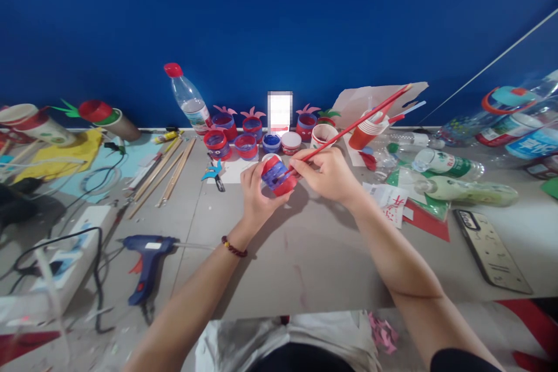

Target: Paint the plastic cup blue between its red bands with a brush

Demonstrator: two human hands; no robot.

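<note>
Held in the fingers of my left hand is a small cup painted red with a wide blue-purple band, tipped on its side. Between the thumb and fingers of my right hand is a paintbrush with a long red handle that slants up to the right. Its tip touches or nearly touches the blue band; the exact contact is too small to tell. Just behind my hands stand an open jar of blue paint and a jar with a whitish-pink top.
Several red-and-blue painted cups stand behind, near a plastic bottle. On the left lie a hot glue gun, wooden sticks and a power strip. On the right are plastic bottles, paper cups and a phone.
</note>
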